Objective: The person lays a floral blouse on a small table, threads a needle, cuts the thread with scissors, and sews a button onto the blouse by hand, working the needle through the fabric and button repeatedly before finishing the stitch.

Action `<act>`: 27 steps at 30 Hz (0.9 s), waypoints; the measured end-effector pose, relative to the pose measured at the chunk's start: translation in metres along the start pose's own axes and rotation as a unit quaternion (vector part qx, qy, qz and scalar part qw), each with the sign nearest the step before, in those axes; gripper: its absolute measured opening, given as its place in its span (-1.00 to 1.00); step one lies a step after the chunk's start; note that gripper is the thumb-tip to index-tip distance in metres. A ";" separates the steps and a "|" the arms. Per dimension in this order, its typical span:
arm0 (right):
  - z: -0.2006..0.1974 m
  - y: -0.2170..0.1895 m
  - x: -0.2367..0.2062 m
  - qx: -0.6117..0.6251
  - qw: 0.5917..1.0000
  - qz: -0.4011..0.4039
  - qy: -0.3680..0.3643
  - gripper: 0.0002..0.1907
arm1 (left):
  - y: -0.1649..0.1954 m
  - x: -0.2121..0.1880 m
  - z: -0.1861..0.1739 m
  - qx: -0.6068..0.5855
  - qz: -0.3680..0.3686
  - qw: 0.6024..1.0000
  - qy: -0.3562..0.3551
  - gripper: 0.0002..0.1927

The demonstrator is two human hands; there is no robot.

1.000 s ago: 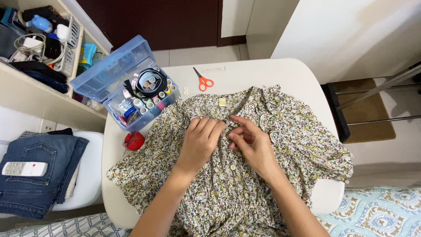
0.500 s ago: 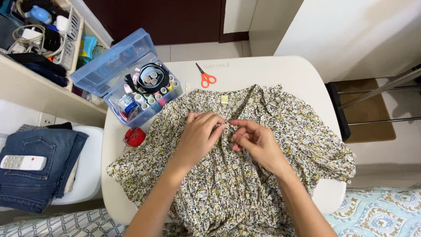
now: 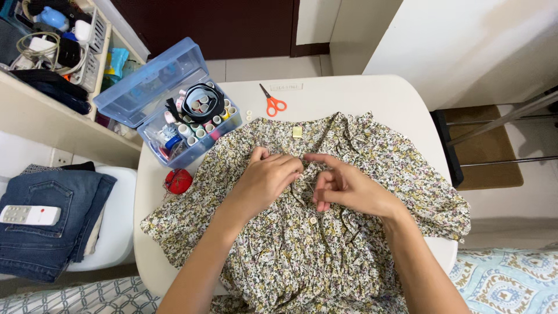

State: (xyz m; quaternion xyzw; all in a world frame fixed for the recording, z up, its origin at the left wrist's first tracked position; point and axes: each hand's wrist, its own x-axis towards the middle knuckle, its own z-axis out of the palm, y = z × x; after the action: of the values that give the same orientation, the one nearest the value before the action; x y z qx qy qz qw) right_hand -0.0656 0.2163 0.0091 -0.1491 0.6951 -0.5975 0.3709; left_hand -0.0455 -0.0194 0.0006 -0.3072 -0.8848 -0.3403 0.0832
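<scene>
A small yellow-green label (image 3: 297, 132) is sitting inside the neckline of the floral blouse (image 3: 372, 227), at twelve o'clock from the hands. A pale rectangular sticker (image 3: 285, 86) is lying on the tabletop (image 3: 360, 96), just at two o'clock from the orange scissors (image 3: 272, 103).

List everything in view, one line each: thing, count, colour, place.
floral garment: one, cream with small yellow and dark print, spread over the table, buttons down its front
table: one, white, centre
scissors: one pair, orange handles, table's far edge
sewing box: one, clear blue, lid open, table's far left corner, thread spools inside
pincushion: one, red, table's left edge
jeans: one folded pair, blue, on a white seat at left
remote control: one, white, on the jeans
shelf: one, cream, upper left, cluttered
left hand: flat on the garment's front
right hand: at the placket, fingers curled
</scene>
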 end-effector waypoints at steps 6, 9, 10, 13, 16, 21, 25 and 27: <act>-0.006 -0.005 0.007 0.031 0.999 0.016 -0.033 -0.51 | 0.004 0.004 -0.002 0.051 0.007 0.999 0.001 -0.90; -0.003 -0.003 0.008 0.027 1.000 -0.001 -0.014 -0.58 | 0.002 0.006 -0.001 0.055 0.001 0.998 0.006 -0.90; -0.003 -0.002 0.008 0.039 0.999 0.000 -0.004 -0.59 | 0.003 0.006 0.000 0.056 -0.001 0.998 0.011 -0.90; 0.000 0.000 0.009 0.067 0.997 0.001 0.024 -0.62 | 0.003 0.007 0.003 0.057 -0.009 0.998 0.019 -0.89; 0.002 0.001 0.010 0.070 0.997 0.001 0.045 -0.63 | 0.003 0.007 0.003 0.050 -0.023 0.998 0.014 -0.88; 0.003 0.005 0.012 0.086 0.995 -0.005 0.044 -0.62 | 0.003 0.006 0.003 0.061 -0.021 0.998 0.019 -0.88; 0.000 0.010 0.014 0.112 0.993 0.004 0.038 -0.61 | 0.002 0.006 0.004 0.064 -0.014 0.997 0.030 -0.88; 0.000 0.012 0.014 0.116 0.992 -0.002 0.046 -0.61 | 0.002 0.006 0.004 0.067 -0.013 0.997 0.032 -0.88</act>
State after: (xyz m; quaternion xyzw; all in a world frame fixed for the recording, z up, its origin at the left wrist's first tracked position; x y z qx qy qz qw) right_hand -0.0728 0.2102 -0.0071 -0.0785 0.6371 -0.6811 0.3521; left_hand -0.0487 -0.0126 0.0006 -0.2783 -0.9064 -0.2914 0.1272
